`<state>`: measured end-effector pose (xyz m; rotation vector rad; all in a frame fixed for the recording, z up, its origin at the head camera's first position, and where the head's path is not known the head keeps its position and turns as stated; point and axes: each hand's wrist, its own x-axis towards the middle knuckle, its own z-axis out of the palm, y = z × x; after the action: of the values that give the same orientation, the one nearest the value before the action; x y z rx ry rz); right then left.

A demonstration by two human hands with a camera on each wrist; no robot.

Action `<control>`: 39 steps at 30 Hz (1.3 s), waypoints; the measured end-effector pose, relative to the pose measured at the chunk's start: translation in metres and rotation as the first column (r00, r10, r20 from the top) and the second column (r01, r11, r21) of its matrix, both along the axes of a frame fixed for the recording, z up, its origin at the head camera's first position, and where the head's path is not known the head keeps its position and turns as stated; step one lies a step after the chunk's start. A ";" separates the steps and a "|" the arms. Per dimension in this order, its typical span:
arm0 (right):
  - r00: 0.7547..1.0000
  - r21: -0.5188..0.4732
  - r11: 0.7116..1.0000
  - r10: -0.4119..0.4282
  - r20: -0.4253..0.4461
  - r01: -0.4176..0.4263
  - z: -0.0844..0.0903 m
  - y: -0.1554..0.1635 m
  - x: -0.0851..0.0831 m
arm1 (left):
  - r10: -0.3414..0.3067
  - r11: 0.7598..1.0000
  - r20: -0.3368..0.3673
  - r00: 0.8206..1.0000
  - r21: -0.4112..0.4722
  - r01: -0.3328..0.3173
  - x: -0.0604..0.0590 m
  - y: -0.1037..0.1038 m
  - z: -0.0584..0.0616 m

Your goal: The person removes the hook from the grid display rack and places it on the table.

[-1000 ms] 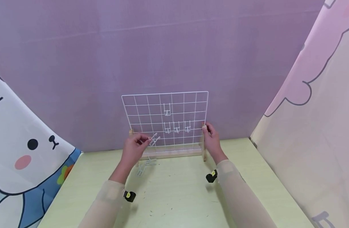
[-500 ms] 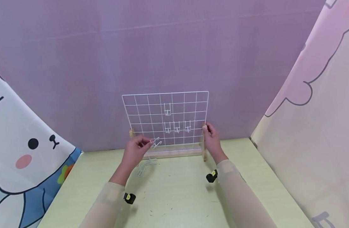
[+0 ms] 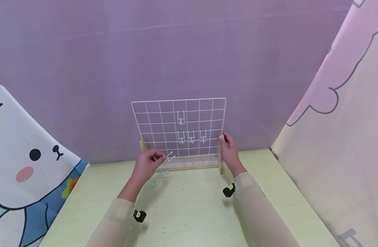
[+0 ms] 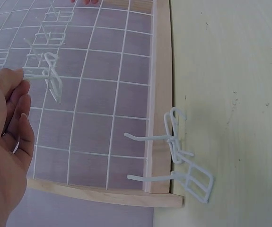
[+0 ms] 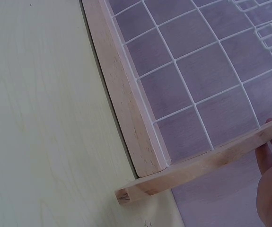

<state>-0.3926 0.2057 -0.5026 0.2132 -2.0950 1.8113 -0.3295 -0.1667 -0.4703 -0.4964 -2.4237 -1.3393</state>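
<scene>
white wire hook [image 3: 169,157] pinched in left grip [image 3: 145,164] at grid [image 3: 158,120], right grip [image 3: 229,152] clasping wooden side post [image 3: 220,159]

Head looks down; wrists close, sharing grid panel [image 3: 179,130].

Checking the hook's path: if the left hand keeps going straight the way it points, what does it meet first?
Most likely the wire grid: the left hand pinches a hook pointed at its lower cells, though depth is unclear.

place: staged recording booth | cues: purple backdrop [image 3: 189,51]; cartoon curtains [image 3: 22,164]; pale green table [image 3: 189,212]
</scene>
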 end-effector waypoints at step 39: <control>1.000 -0.029 0.999 0.019 -0.019 -0.019 -0.001 0.002 -0.004 | -0.030 0.994 0.113 0.993 -0.103 0.042 0.000 -0.014 -0.038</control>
<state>-0.3962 0.2075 -0.5039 0.2426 -2.0589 1.8423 -0.3290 -0.1807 -0.5085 -0.5071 -2.5988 -1.2902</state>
